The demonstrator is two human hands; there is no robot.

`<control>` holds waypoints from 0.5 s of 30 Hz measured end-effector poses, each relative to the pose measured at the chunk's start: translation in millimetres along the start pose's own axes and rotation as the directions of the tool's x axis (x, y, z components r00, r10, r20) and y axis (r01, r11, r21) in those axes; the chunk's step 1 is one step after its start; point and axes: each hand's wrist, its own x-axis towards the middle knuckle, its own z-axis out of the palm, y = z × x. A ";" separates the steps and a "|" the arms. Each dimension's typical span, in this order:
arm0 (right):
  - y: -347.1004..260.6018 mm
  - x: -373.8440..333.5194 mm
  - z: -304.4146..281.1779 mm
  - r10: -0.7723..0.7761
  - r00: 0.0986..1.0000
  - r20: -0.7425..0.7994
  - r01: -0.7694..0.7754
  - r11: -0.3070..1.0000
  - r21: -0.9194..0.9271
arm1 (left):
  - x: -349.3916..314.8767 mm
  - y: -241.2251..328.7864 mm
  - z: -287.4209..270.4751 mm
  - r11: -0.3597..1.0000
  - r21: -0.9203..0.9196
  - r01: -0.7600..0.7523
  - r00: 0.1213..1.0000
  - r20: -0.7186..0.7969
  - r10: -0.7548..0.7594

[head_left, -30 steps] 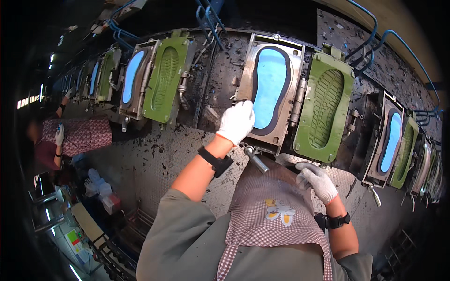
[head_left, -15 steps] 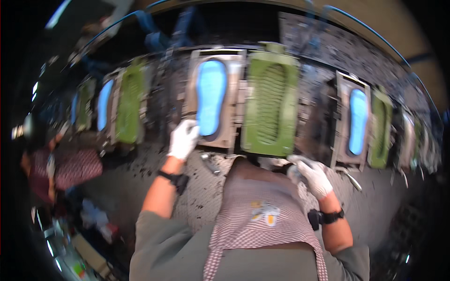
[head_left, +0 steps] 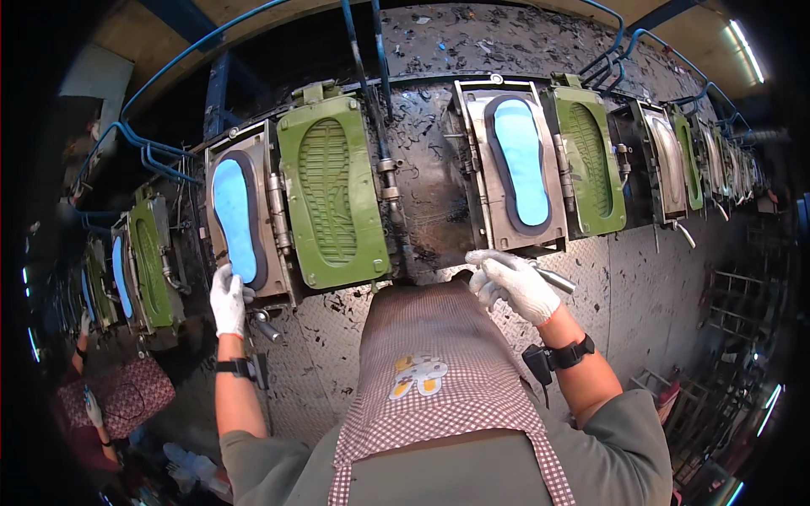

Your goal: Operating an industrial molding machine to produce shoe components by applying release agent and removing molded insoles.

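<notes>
My left hand (head_left: 228, 301), in a white knit glove, is at the near end of a blue sole-shaped piece (head_left: 234, 211) with a dark rim. Its fingers are loosely bent and seem to touch the edge. That piece lies on the metal half of an open hinged mould (head_left: 274, 285), whose green half (head_left: 368, 244) has a ridged tread cavity. My right hand (head_left: 513, 285), gloved too, hovers with loosely curled, parted fingers below a second mould (head_left: 545, 228) bearing another blue sole-shaped piece (head_left: 519, 152). Nothing shows in it. A metal handle (head_left: 554, 280) is beside its fingers.
More open moulds with green halves (head_left: 150, 261) line the bench on both sides. Blue pipes (head_left: 126, 143) run behind. Dark scraps litter the back surface (head_left: 498, 42) and metal floor (head_left: 291, 337). A co-worker's gloved hand (head_left: 91, 406) is at far left.
My view has swung right, so the moulds appear farther left. The right-hand mould is now nearer the middle. My right hand has risen to beside its handle; my left stays by the left-hand sole piece.
</notes>
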 end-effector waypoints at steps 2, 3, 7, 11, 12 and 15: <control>-3.2 -0.9 -13.9 0.003 0.999 0.037 -0.003 1.000 -0.006 | 10.5 -3.7 -17.0 0.992 0.111 0.056 0.997 0.043 -0.061; -6.6 -1.9 -20.3 0.001 0.999 0.038 -0.001 1.000 0.000 | 13.3 -9.0 -20.4 0.987 0.149 0.061 0.997 0.029 -0.066; -17.5 -14.2 -44.0 -0.042 0.996 0.075 0.045 0.998 -0.041 | -10.4 4.6 -23.5 0.970 0.100 0.222 0.961 -0.192 -0.200; -14.0 -24.4 -76.7 -0.115 0.993 -0.018 0.115 0.993 0.026 | -10.7 -8.3 -1.4 0.837 0.543 0.068 0.974 -0.217 0.062; -1.4 -27.1 -94.5 -0.106 0.994 -0.029 0.109 0.987 0.116 | -6.0 -11.6 8.5 0.969 0.223 0.106 0.965 -0.259 -0.046; -2.1 -32.5 -111.8 -0.084 0.996 0.003 0.084 0.996 0.026 | -13.0 15.4 14.7 0.981 0.012 0.195 0.967 -0.172 -0.190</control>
